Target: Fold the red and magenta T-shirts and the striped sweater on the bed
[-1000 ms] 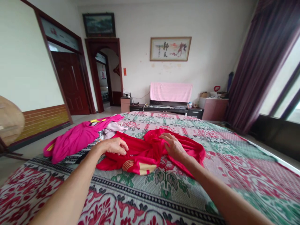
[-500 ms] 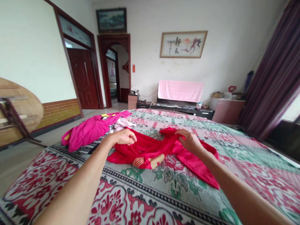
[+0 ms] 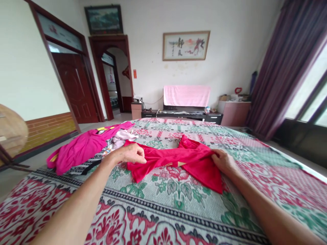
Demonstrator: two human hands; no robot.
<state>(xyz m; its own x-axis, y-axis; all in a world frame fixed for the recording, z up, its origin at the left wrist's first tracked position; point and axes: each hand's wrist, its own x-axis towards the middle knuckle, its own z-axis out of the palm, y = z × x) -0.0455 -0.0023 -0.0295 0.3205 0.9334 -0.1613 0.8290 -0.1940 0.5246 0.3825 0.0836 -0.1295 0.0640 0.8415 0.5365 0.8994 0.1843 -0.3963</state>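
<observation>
Nearest the person, both forearms reach out over the bed (image 3: 166,207), whose cover is patterned with red and green flowers. At about 11 o'clock the left hand (image 3: 129,154) is closed in a pinch on the left end of a red garment (image 3: 176,158), thumb and fingers drawn together on the cloth. At about 1 o'clock the right hand (image 3: 224,161) grips the garment's right edge, fingers curled round a fold. The red garment lies on the bed between the 2 hands, pulled into a long band, with a loose flap hanging towards the person at each end and a collar-like peak standing up at 12 o'clock. The risk, judging from this, is that the thin cloth slides out of the left pinch, which holds only a small bit of edge, or that the middle sags and creases because only the 2 ends are held. Farther out at 10 o'clock a pink garment (image 3: 81,148) lies heaped on a dark striped cloth (image 3: 85,165), with a pale garment (image 3: 121,137) just beside it, near enough for the red cloth's left end to drag across them. Beyond the bed, at 12 o'clock, a pink towel (image 3: 186,96) drapes over something on a low cabinet (image 3: 213,118) under a framed picture (image 3: 186,46); a dark curtain (image 3: 281,68) hangs at 2 o'clock.
</observation>
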